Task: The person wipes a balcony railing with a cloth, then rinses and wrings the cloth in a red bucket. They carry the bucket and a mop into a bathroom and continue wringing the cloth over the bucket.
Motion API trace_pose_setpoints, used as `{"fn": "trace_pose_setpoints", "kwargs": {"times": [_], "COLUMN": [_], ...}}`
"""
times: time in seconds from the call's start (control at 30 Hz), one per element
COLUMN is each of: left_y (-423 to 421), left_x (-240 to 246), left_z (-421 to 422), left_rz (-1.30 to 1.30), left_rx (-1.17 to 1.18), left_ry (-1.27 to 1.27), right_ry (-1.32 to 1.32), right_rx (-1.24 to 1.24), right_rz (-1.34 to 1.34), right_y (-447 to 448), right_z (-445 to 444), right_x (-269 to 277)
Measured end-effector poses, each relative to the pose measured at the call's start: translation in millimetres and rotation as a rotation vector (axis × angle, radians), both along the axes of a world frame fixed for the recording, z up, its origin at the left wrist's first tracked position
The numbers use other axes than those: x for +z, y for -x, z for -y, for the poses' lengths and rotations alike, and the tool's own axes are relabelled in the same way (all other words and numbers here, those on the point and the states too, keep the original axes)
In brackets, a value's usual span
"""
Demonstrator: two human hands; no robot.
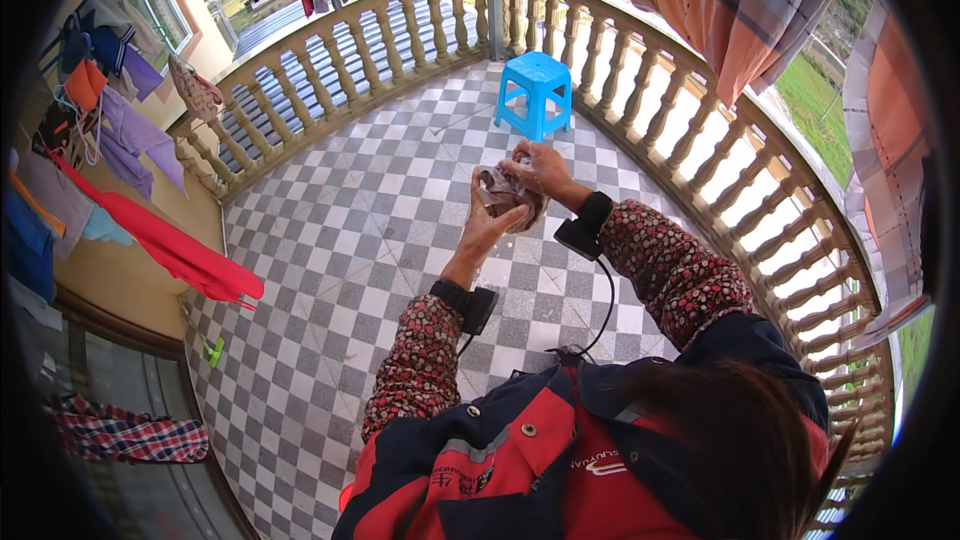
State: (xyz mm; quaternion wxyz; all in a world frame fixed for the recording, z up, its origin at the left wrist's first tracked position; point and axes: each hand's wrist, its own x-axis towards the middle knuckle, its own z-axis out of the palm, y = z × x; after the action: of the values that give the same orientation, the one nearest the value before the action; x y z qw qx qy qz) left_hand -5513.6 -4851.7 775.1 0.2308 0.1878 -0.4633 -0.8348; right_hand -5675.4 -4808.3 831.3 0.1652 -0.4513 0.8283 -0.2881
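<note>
Between my two hands, in front of my body, is a crumpled, wet-looking cloth point(513, 191), brownish and pale, with whitish foam on it. My left hand point(484, 221) holds it from the left and below, thumb and fingers spread around it. My right hand point(544, 171) grips its upper right part, fingers bent over it. The cloth's underside is hidden. Both wrists wear black bands with small black boxes, and both forearms are in flowered sleeves.
A blue plastic stool point(535, 94) stands beyond my hands on the checkered tile floor point(322, 240). A stone balustrade point(660, 116) curves around the balcony. Clothes hang at the left, among them a red garment point(172, 240). Checked curtains point(697, 0) hang at upper right.
</note>
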Motion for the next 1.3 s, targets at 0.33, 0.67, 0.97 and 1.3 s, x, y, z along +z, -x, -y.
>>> {"fn": "trace_pose_setpoints", "kwargs": {"times": [0.33, 0.67, 0.97, 1.3], "left_y": [66, 263, 389, 456], "left_x": [-80, -90, -105, -157], "left_z": [84, 200, 271, 477], "left_rz": [0.319, 0.038, -0.046, 0.184], "left_rx": [0.174, -0.214, -0.225, -0.239], "left_ry": [0.333, -0.638, -0.686, -0.329], "right_ry": [0.001, 0.135, 0.201, 0.293], "right_rx": [0.400, 0.239, 0.411, 0.422], "right_rz": [0.748, 1.625, 1.363, 0.939], "right_y": [72, 302, 424, 466], "right_z": [118, 174, 275, 481], "right_x": [-65, -105, -112, -167]}}
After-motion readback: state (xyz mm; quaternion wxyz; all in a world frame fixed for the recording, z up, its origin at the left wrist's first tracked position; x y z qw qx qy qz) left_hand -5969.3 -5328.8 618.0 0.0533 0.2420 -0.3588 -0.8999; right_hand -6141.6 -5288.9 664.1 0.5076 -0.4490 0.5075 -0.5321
